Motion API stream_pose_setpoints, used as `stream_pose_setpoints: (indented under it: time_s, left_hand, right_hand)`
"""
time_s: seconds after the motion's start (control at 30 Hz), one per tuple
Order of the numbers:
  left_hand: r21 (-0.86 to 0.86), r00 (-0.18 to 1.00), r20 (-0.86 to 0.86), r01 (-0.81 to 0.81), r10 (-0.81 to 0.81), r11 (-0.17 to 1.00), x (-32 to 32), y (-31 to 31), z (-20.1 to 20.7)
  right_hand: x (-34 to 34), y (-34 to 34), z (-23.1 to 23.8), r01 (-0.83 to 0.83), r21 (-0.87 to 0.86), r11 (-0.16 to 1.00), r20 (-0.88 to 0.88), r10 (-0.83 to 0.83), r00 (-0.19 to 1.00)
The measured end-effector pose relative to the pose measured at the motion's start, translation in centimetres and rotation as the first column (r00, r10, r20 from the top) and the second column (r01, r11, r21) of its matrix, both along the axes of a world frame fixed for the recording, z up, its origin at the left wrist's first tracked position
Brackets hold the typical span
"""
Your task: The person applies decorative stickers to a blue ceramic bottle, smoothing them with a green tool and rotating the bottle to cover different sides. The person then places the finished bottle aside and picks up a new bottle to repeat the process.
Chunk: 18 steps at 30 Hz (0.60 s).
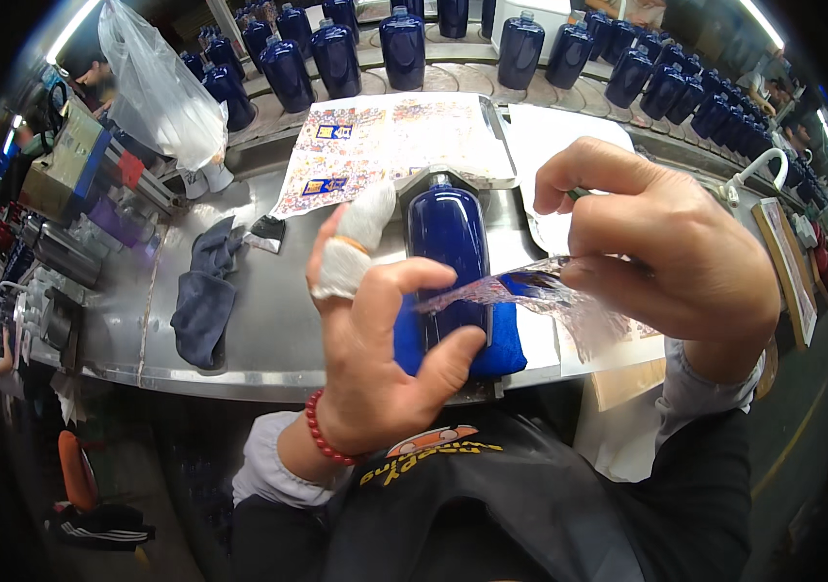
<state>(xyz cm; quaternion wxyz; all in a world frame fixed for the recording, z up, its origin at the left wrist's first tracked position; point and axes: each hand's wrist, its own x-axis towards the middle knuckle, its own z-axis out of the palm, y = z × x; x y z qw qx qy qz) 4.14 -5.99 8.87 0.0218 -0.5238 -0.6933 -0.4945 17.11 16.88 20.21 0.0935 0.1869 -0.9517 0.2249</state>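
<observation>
A glossy dark blue bottle lies on its back on the steel bench, its neck pointing away from me. Under its near end is a bright blue cloth pad. My right hand pinches a thin, clear, crinkled film with coloured print. The film's narrow left end stretches across the bottle, close to my left index fingertip. My left hand is at the bottle's left side, thumb and index finger apart over it. White wrapping covers some of its fingers, and a red bead bracelet circles the wrist.
Printed sheets lie in a metal tray beyond the bottle. Upright blue bottles stand along a curved conveyor at the back. To the left are a dark cloth and a hanging plastic bag. A white curved tube rises at right.
</observation>
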Motion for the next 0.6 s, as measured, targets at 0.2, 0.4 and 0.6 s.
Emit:
stream_pose_setpoints:
  time_s: [0.2,0.4,0.6]
  left_hand:
    - [-0.05,0.9,0.436,0.035,-0.01,0.998,-2.7,0.5,0.2]
    - [-0.054,0.861,0.508,0.053,-0.018,0.997,-8.0,4.1,-5.5]
    - [-0.018,0.84,0.536,0.114,-0.087,0.993,-10.0,5.4,-5.8]
  right_hand:
    - [-2.7,2.1,-3.0,0.103,-0.053,0.993,0.099,-0.097,0.99]
    - [-6.2,3.8,-12.2,0.349,-0.14,0.926,0.169,-0.325,0.93]
    - [-6.6,4.5,-13.7,0.352,-0.241,0.904,0.084,-0.342,0.936]
